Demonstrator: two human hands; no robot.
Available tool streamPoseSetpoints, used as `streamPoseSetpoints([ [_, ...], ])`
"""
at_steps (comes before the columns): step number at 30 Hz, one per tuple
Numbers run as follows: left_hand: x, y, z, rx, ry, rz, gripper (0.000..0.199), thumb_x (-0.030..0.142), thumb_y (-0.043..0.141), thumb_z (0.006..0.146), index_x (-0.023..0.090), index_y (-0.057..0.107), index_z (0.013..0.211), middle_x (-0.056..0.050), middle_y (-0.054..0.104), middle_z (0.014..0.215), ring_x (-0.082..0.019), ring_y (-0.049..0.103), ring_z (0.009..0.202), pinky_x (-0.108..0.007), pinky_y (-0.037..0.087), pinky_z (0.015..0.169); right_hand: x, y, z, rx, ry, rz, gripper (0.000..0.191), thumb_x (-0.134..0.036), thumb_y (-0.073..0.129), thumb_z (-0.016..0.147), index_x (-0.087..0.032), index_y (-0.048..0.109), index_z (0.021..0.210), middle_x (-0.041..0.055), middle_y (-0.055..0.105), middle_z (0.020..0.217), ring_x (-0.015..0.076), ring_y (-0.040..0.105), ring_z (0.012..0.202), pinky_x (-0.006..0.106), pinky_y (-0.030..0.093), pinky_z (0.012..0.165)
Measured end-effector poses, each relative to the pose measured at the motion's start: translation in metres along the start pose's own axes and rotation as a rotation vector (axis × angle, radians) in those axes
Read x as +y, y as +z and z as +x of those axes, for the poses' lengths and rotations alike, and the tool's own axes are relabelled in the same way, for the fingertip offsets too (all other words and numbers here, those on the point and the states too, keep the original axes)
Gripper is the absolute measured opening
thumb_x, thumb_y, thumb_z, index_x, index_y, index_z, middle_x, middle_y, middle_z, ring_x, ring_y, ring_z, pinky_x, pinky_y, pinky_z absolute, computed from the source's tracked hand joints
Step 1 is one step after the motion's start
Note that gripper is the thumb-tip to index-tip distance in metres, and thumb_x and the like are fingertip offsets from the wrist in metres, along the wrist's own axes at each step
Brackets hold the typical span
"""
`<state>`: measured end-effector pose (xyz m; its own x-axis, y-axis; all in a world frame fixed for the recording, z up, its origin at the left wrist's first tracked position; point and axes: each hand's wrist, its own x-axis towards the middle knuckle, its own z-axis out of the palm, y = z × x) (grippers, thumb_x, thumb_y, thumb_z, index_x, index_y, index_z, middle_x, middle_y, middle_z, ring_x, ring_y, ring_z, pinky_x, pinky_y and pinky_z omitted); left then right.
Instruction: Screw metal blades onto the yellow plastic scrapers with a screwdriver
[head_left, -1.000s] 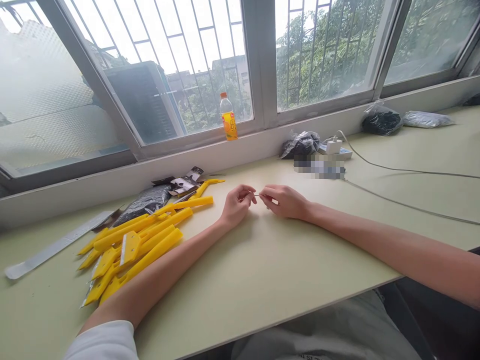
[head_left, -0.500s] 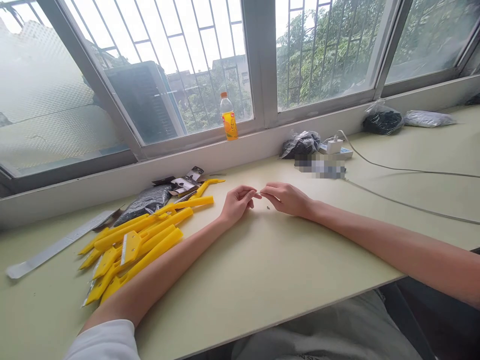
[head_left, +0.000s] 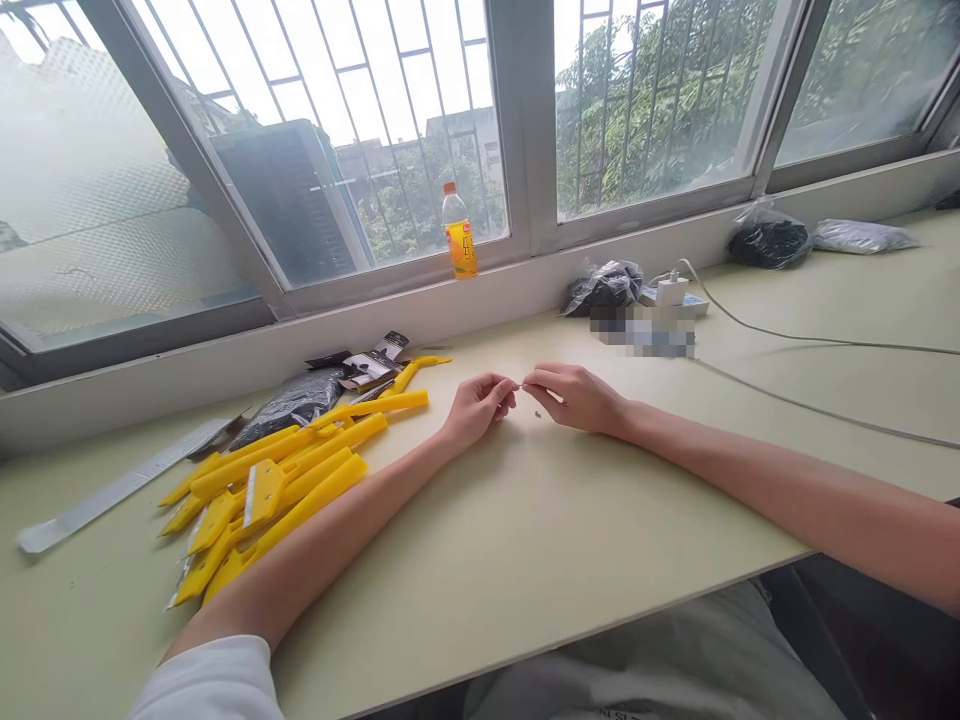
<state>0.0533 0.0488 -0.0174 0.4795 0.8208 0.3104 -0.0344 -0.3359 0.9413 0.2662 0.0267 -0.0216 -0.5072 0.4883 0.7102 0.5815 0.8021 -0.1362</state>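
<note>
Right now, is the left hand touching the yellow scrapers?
Apart: in the head view, a strip of tabletop shows between the left hand and the yellow scrapers.

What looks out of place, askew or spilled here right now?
A tiny grey piece lies loose on the table near the right hand, apart from everything else. The yellow scrapers lie heaped at differing angles. A pixelated patch hides whatever sits before the power strip. No spill shows.

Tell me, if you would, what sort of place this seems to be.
It looks like an indoor workroom, perhaps a small workshop: a long pale table beside barred windows, with piled yellow scraper-like tools and bagged dark material.
</note>
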Motion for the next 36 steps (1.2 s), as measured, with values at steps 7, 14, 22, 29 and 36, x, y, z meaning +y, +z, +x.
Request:
streamPoseSetpoints([
  [7, 0.001, -0.001, 0.000, -0.033, 0.027, 0.037, 0.035, 0.050, 0.067, 0.089, 0.015, 0.064, 0.086, -0.001, 0.059, 0.069, -0.009, 0.047, 0.058, -0.024, 0.034, 0.053, -0.004, 0.001, 0.000, 0.026, 0.032, 0.086, 0.026, -0.028, 0.044, 0.104, -0.020, 0.066, 0.091, 0.0055, 0.064, 0.080, 0.0161, 0.050, 0.066, 0.029, 0.040, 0.065],
  [14, 0.007, 0.004, -0.009, -0.098, 0.137, 0.292, 0.022, 0.037, 0.047, 0.101, 0.020, 0.054, 0.088, 0.002, 0.051, 0.066, -0.011, 0.042, 0.060, -0.026, 0.036, 0.060, -0.004, 0.002, -0.001, 0.003, 0.077, 0.156, 0.033, -0.039, 0.048, 0.103, -0.021, 0.064, 0.081, 0.0013, 0.057, 0.067, 0.0145, 0.042, 0.059, 0.028, 0.036, 0.059],
  [22, 0.007, 0.005, -0.012, -0.122, 0.187, 0.388, 0.020, 0.032, 0.042, 0.101, 0.021, 0.051, 0.087, 0.002, 0.047, 0.069, -0.013, 0.044, 0.064, -0.027, 0.038, 0.065, -0.008, 0.000, 0.000, 0.002, 0.117, 0.204, 0.040, -0.048, 0.050, 0.101, -0.020, 0.065, 0.077, -0.0004, 0.054, 0.061, 0.0132, 0.040, 0.055, 0.027, 0.034, 0.056],
  [29, 0.007, 0.006, -0.013, -0.107, 0.186, 0.372, 0.017, 0.029, 0.045, 0.100, 0.020, 0.053, 0.088, 0.003, 0.049, 0.067, -0.011, 0.042, 0.061, -0.026, 0.037, 0.063, -0.009, -0.001, 0.001, -0.009, 0.102, 0.239, 0.036, -0.042, 0.052, 0.101, -0.019, 0.066, 0.077, -0.0005, 0.056, 0.062, 0.0124, 0.041, 0.056, 0.027, 0.034, 0.056],
  [36, 0.007, 0.007, -0.011, -0.065, 0.112, 0.137, 0.021, 0.037, 0.055, 0.098, 0.019, 0.055, 0.087, 0.005, 0.043, 0.062, -0.009, 0.041, 0.054, -0.023, 0.034, 0.054, -0.012, 0.001, 0.002, 0.023, 0.195, 0.316, 0.029, -0.029, 0.049, 0.098, -0.018, 0.064, 0.076, -0.0021, 0.053, 0.060, 0.0113, 0.040, 0.054, 0.026, 0.032, 0.054],
])
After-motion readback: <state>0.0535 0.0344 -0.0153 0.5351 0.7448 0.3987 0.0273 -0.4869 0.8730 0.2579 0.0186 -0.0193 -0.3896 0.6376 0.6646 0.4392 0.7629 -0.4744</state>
